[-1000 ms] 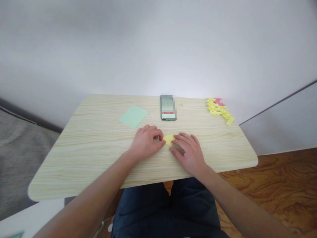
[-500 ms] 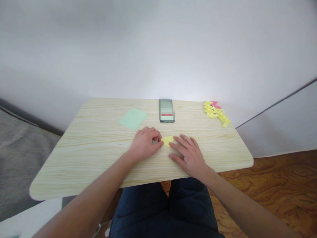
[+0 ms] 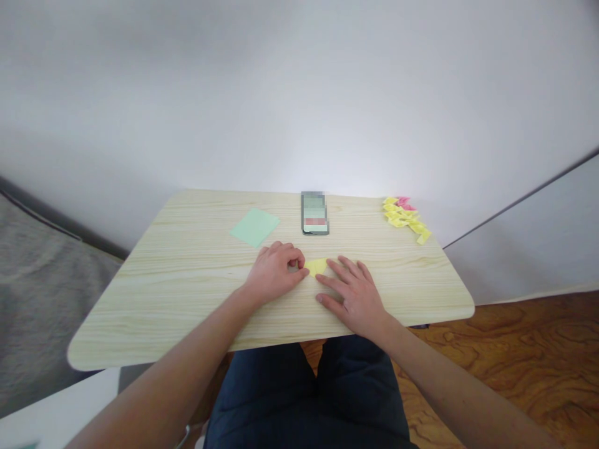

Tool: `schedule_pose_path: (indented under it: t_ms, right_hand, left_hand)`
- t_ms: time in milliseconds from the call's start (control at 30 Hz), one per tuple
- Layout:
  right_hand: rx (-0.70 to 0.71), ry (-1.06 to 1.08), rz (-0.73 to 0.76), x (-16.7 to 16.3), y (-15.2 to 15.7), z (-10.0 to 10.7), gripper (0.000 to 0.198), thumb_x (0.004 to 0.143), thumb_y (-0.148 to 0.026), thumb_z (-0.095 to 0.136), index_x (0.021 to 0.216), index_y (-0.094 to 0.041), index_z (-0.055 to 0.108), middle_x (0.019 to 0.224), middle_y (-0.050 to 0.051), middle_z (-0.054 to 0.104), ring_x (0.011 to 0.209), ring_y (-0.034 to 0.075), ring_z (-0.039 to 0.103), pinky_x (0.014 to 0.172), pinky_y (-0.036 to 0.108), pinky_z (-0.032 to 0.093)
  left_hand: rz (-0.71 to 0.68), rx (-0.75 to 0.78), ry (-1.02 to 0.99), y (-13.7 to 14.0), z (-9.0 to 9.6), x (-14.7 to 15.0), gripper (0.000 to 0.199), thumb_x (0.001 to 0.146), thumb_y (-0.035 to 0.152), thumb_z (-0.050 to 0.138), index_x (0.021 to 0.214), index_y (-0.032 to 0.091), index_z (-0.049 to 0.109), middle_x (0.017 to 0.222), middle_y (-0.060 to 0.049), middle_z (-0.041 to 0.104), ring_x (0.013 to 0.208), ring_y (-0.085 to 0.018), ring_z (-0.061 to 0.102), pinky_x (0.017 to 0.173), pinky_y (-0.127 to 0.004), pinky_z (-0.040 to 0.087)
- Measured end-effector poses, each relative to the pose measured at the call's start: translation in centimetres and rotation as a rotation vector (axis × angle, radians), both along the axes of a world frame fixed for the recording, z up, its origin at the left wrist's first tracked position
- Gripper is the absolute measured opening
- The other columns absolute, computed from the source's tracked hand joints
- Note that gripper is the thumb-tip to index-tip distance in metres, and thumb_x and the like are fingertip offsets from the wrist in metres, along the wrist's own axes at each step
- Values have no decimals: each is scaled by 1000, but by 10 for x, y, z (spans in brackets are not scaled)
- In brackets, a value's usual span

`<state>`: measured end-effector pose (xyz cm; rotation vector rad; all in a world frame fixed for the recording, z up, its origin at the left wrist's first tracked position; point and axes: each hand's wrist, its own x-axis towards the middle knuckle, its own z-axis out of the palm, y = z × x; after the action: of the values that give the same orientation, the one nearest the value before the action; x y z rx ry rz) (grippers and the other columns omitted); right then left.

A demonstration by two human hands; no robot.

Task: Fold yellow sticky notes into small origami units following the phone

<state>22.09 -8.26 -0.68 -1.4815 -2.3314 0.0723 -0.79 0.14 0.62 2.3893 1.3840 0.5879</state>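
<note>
now, left hand (image 3: 276, 272): i'm pinching the paper's (image 3: 316, 266) left tip, fingers together
right hand (image 3: 352, 292): lying flat, fingers spread, pressing its right side

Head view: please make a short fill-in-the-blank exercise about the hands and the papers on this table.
1. Both hands press a small ____ paper on the wooden table.
2. The green sheet lies to the ____ of the phone.
3. The heap of folded pieces is yellow and ____.

Missing words: yellow; left; pink
</note>
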Motion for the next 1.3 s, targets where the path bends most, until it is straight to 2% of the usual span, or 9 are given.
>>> schedule_pose_path:
  t_ms: [200, 333, 533, 700, 800, 967, 1100, 1200, 1300]
  right_hand:
    - [4, 34, -5, 2, 2, 0, 36, 99, -53, 57, 129, -37, 69, 153, 3, 55, 146, 32, 43, 118, 59, 30]
    - [-4, 124, -20, -1, 13, -4, 24, 100, -45, 58, 115, -35, 75, 145, 2, 62, 141, 29, 49, 117, 57, 31]
    - [-11, 274, -10, -6, 40, -9, 8, 91, -28, 68, 94, -27, 75, 131, 3, 71, 132, 28, 56, 113, 53, 36]
    - [17, 330, 75, 0, 51, -10, 16, 84, -16, 69, 93, -26, 76, 132, 4, 69, 127, 27, 57, 111, 48, 40]
    - [48, 326, 79, 6, 54, -10, 17, 83, -14, 69, 92, -27, 78, 131, 5, 67, 123, 26, 57, 109, 47, 42]
    - [35, 292, 82, 10, 59, -6, 15, 87, -17, 69, 93, -27, 78, 125, 6, 68, 120, 27, 57, 106, 48, 43]
    - [26, 339, 67, 7, 63, -4, 15, 85, -14, 68, 93, -25, 75, 120, 7, 70, 117, 27, 58, 105, 46, 44]
    - [-14, 460, 12, 3, 68, -2, 21, 84, -16, 69, 104, -24, 71, 113, 7, 72, 112, 26, 61, 103, 45, 46]
    - [-192, 711, -80, -3, 80, 4, 33, 86, -23, 68, 119, -24, 64, 102, 4, 74, 96, 22, 67, 90, 39, 52]
  left_hand:
    - [3, -12, -14, 0, 2, 1, 11, 83, 34, 67, 89, 25, 68, 89, -2, 67, 93, -24, 58, 86, -41, 39]
    - [-40, -3, -20, 0, 1, 2, 18, 85, 35, 67, 101, 27, 71, 101, -3, 67, 103, -26, 57, 92, -43, 41]
    - [-122, 28, -23, 6, 3, 6, 34, 82, 31, 70, 116, 30, 71, 119, -4, 66, 114, -28, 55, 102, -44, 41]
    - [-152, 42, -16, 20, 10, 14, 37, 84, 24, 64, 120, 30, 70, 123, -4, 64, 115, -28, 54, 103, -45, 42]
    - [-169, 43, 3, 25, 12, 19, 37, 83, 22, 63, 118, 30, 71, 121, -4, 65, 115, -28, 54, 102, -45, 42]
    - [-182, 37, 13, 25, 13, 22, 22, 78, 20, 65, 98, 27, 72, 110, -5, 67, 111, -29, 55, 95, -44, 42]
    - [-164, -83, -89, 28, 15, 22, 9, 76, 19, 67, 83, 24, 67, 93, -5, 68, 101, -29, 57, 88, -42, 41]
    - [-136, -198, -193, 33, 15, 23, 2, 79, 21, 64, 79, 23, 64, 82, -2, 66, 84, -23, 59, 77, -37, 42]
    - [-116, -241, -261, 40, 14, 21, 4, 85, 25, 60, 83, 22, 61, 78, 0, 64, 74, -18, 59, 67, -31, 43]
